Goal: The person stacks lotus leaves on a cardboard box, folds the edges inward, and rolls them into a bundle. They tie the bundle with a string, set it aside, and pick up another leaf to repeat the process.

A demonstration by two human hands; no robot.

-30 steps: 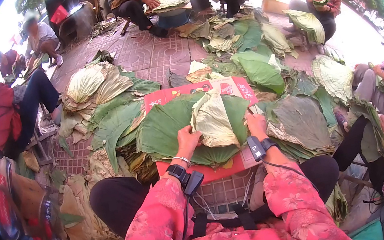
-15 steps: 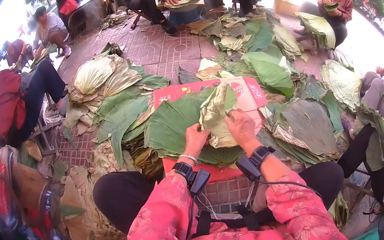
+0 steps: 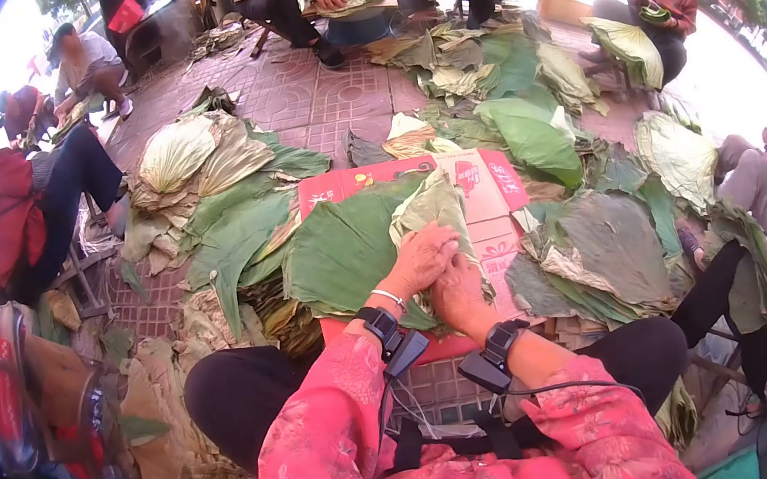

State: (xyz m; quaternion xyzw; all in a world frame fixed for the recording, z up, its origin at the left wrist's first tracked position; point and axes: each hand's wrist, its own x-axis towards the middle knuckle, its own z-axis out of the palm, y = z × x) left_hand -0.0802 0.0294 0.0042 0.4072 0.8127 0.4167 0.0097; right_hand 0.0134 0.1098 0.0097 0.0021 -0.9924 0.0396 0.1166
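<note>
hands: the left hand (image 3: 422,258) lies across the pale leaf layer (image 3: 430,203); the right hand (image 3: 458,293) sits just nearer, the two meeting over the layer's near part. fingers are bunched close; whether either hand pinches the leaf cannot be told.

location: the layer lies at the right of a large green leaf (image 3: 334,248), over a red carton (image 3: 504,179) at scene centre. whether layer and leaf are one piece is unclear.

assessment: the step in hand appears to be pressing a fold flat. it would be done well with one hand steadying the layer and the other smoothing lightly along the right edge, as leaf this dry-looking may crack.

orientation: the layer's long axis runs near to far, its narrower tip pointing far; the near end is hidden. the green leaf's rounded side faces left.
</note>
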